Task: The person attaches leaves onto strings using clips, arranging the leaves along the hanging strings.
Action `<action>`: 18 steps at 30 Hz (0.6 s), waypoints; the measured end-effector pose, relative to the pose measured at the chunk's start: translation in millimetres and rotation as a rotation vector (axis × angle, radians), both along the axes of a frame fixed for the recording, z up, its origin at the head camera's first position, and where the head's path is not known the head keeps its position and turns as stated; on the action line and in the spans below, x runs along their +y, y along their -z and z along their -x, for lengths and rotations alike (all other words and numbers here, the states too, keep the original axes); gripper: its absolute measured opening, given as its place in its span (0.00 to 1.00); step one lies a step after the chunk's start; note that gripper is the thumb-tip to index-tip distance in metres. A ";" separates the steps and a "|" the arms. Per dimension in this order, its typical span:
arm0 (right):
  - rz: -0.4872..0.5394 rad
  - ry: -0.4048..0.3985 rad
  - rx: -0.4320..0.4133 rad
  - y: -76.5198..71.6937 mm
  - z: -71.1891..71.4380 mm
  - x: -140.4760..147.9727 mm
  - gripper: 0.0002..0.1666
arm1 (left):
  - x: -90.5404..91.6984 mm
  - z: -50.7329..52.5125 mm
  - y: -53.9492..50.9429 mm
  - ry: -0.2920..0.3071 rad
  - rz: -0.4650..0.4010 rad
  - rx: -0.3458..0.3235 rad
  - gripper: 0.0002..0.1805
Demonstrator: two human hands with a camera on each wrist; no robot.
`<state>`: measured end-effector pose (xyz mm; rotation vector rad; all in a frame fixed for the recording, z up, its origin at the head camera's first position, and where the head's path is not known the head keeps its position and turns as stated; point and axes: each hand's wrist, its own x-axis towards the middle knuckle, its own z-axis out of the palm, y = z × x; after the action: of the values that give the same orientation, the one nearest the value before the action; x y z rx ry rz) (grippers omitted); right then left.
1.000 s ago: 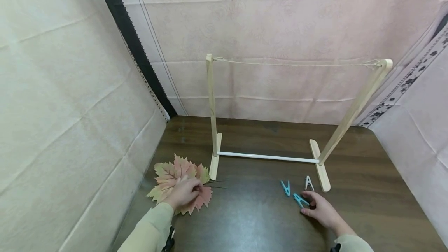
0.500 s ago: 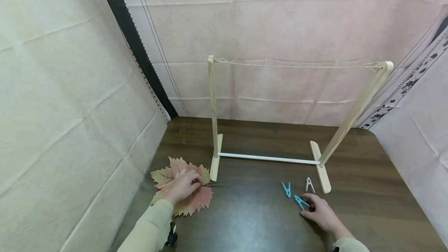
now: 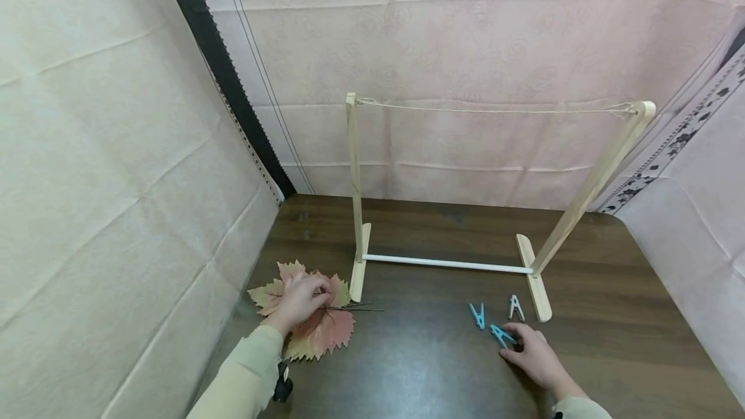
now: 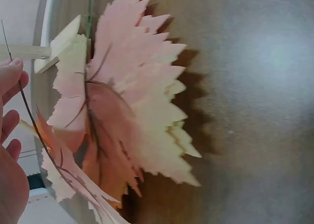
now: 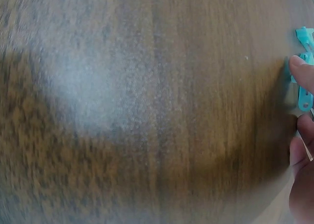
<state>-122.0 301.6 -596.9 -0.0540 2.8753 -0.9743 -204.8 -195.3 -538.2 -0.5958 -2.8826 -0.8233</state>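
My left hand (image 3: 297,306) is over several pink and yellow-green artificial maple leaves (image 3: 326,335) at the table's left. In the left wrist view its thumb and finger pinch the thin dark stem of one leaf (image 4: 66,172), which is tilted up from the others. On the right, my right hand (image 3: 535,355) holds a blue clothespin (image 3: 500,335) between thumb and fingers, at the tabletop. Another blue clothespin (image 3: 477,317) lies to its left, and a pale grey one (image 3: 515,308) lies just behind. The right wrist view catches only part of the held clothespin (image 5: 305,96).
A wooden stand rises behind the hands, with a left post (image 3: 354,180), a right post (image 3: 590,186), a string (image 3: 489,110) across the top and a white rod (image 3: 448,263) low down. Cloth walls (image 3: 134,180) enclose the brown table (image 3: 407,348).
My left hand has shifted slightly left and up over the leaves, and one leaf has tilted up with it. The right hand has stayed almost still at the blue clothespin.
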 end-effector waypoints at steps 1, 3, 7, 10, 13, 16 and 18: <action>0.005 0.003 -0.002 0.2 0.3 0.0 0.28 | 0.3 0.7 -2.0 -0.008 0.001 0.003 0.04; 0.016 0.013 -0.008 0.0 0.7 -0.3 0.27 | 1.0 2.1 -5.5 -0.026 -0.003 0.002 0.02; 0.056 0.044 -0.006 -2.5 1.7 -0.2 0.26 | 3.9 6.5 -10.8 -0.047 0.002 0.017 0.03; 0.076 0.060 -0.005 -4.7 1.7 -0.2 0.26 | 4.8 8.0 -14.4 -0.047 0.005 0.026 0.03; 0.087 0.070 -0.014 -6.9 2.4 0.8 0.27 | 5.2 8.4 -18.9 -0.050 0.007 0.017 0.03; 0.092 0.086 -0.025 -9.2 4.5 2.0 0.26 | 6.0 9.6 -25.4 -0.060 -0.008 -0.003 0.03; 0.095 0.099 -0.025 -10.4 6.3 2.5 0.26 | 6.9 11.1 -31.1 -0.062 -0.024 -0.001 0.03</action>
<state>-128.3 304.1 -586.4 0.0928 2.8313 -1.1207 -215.8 -188.4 -507.1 -0.5007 -2.8715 -0.8484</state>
